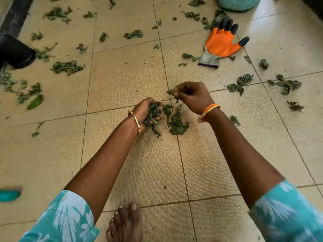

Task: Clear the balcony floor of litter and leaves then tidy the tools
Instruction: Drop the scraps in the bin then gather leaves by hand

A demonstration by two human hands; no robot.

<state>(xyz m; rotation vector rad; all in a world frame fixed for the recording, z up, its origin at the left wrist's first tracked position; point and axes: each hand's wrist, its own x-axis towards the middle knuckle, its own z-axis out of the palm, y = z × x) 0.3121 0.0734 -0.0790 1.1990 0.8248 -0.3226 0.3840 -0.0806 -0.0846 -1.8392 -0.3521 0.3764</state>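
Picking up leaves: left hand (pixel 146 113) full of leaves (pixel 153 112), right hand (pixel 190 96) pinching one. Next, grab pile (pixel 176 124) between hands.

The floor (pixel 125 77) is laid with beige square tiles with a fine ribbed texture and dark grout lines. Pale light glares off the tiles at the upper right. A dark strip (pixel 15 14) borders the upper left edge.

No writing, label, brand, number or sign can be read anywhere in this view — not on any object, surface or piece of clothing it takes in.
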